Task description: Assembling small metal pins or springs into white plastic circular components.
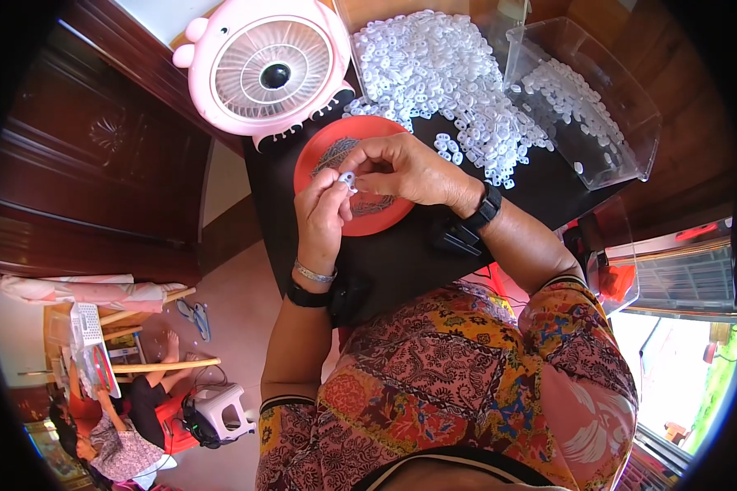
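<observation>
My left hand [323,206] pinches a small white plastic piece [346,177] with holes in it, between thumb and fingertips. Closed in a pinch, my right hand [413,168] meets that piece from the right; whatever its fingertips hold is too small to make out. Both hands are over a round red dish [368,125], which contains many thin grey metal pins [332,157]. Beyond my right hand spreads a big heap of similar white plastic pieces [430,65], its loose edge reaching down toward my right forearm.
A clear plastic bin [630,159] with more white pieces stands at the far right of the black table [385,266]. A pink animal-shaped fan [201,90] stands at the far left. Another person [127,442] sits at lower left, near a pale stool [221,409].
</observation>
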Tool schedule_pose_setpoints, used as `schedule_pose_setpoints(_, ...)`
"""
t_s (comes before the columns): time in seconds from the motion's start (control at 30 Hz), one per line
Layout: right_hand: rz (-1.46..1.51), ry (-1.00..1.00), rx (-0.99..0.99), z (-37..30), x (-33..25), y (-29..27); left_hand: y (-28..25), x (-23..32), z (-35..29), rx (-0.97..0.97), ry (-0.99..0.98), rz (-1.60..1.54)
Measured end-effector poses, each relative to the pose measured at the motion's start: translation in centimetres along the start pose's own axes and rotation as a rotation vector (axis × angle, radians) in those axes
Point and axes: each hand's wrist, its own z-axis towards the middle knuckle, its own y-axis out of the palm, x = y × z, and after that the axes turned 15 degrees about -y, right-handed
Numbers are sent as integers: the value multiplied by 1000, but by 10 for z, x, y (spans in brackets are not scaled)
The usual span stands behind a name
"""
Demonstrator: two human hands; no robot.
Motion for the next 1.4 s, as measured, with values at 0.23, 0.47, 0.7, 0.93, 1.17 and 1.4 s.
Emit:
schedule_pose_setpoints(0.23, 68, 30, 38, -1, 0, 1, -2, -1, 0, 26, 12, 83)
schedule_pose_setpoints(0.47, 95, 19, 37, -1, -4, 2, 0, -1, -2, 23, 40, 11)
schedule_pose_setpoints(0.7, -55, -104, 30, -2, 2, 5, 2, -3, 0, 5, 35, -1)
schedule_pose_setpoints(0.93, -43, -45, 21, -2, -5, 8, 4, -2, -2, 28, -6, -18)
schedule_pose_setpoints(1.17, -391, -351, -5, -1, -2, 6, 0, -1, 0, -38, -38, -31)
schedule_pose_setpoints(1.4, -462, -437, 5, -3, -7, 8, -4, -2, -1, -107, 4, -56)
